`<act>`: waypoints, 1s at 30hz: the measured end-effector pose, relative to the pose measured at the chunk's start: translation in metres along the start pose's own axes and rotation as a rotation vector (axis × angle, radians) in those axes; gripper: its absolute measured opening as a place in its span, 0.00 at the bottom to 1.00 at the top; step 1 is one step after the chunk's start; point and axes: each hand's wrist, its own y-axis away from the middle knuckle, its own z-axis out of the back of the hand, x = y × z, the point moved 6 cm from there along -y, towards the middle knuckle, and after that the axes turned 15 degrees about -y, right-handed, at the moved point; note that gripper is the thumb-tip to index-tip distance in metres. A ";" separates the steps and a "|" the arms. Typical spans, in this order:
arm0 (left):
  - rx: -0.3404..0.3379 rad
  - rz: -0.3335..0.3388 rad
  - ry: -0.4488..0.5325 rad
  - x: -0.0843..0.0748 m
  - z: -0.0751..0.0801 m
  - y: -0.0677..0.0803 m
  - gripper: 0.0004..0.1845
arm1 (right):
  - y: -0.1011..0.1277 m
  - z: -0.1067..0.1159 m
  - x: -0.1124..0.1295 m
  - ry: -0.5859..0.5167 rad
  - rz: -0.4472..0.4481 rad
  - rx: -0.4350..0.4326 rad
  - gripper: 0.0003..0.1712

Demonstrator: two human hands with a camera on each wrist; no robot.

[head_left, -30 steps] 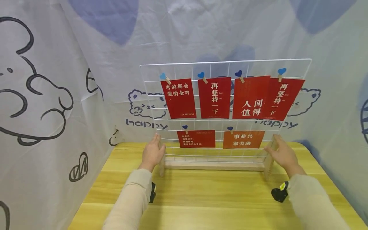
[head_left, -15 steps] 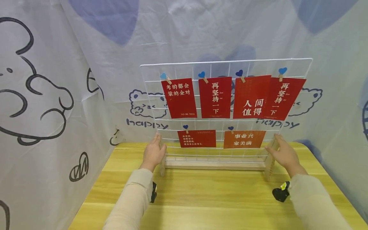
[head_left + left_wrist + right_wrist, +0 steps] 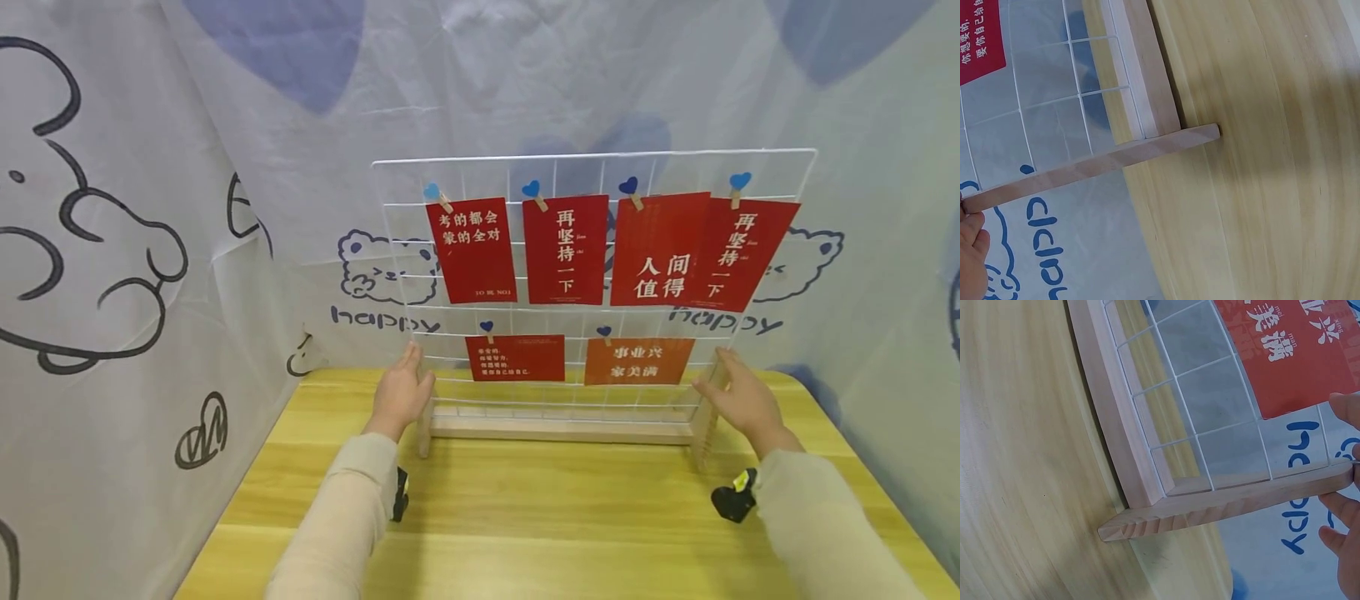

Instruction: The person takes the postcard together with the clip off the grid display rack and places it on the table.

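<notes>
yellow table (image 3: 525, 500): one wire grid stand (image 3: 592, 250), six red cards; both hands' fingers straight, touching side posts.

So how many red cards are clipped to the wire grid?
6. Top row, left to right. Lower row: left, right. None seem hidden.

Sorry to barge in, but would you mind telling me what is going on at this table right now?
A person has both hands on a white wire grid panel that stands upright in a wooden base on a yellow wooden table. The left hand touches the panel's left edge and the right hand its right edge. Six red cards hang from the grid on small heart-topped clips.
</notes>
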 end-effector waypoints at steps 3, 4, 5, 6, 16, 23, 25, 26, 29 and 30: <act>0.001 -0.006 0.007 0.000 0.001 -0.001 0.29 | 0.001 0.001 0.002 0.010 0.010 -0.009 0.44; 0.000 -0.006 0.008 0.000 0.001 -0.002 0.29 | 0.001 0.001 0.002 0.014 0.013 -0.011 0.44; -0.002 -0.006 0.010 0.000 0.002 -0.002 0.29 | 0.001 0.001 0.002 0.014 0.015 -0.009 0.44; -0.003 -0.006 0.012 0.000 0.002 -0.002 0.29 | 0.001 0.001 0.002 0.012 0.015 -0.008 0.44; 0.014 -0.009 0.035 0.001 0.004 -0.001 0.28 | 0.000 -0.003 -0.001 -0.017 0.010 -0.016 0.43; -0.009 -0.008 0.079 -0.001 0.011 -0.006 0.25 | 0.000 -0.003 -0.007 -0.057 0.003 -0.045 0.44; -0.015 -0.009 0.085 0.000 0.013 -0.006 0.25 | -0.001 -0.003 -0.008 -0.051 0.007 -0.048 0.44; -0.017 -0.009 0.090 0.000 0.014 -0.006 0.24 | -0.001 -0.003 -0.007 -0.045 0.011 -0.048 0.44; -0.026 -0.015 0.091 0.001 0.015 -0.006 0.24 | -0.001 -0.003 -0.007 -0.028 0.024 -0.045 0.43; -0.020 -0.014 0.090 0.001 0.015 -0.006 0.24 | -0.002 -0.003 -0.007 -0.022 0.025 -0.042 0.42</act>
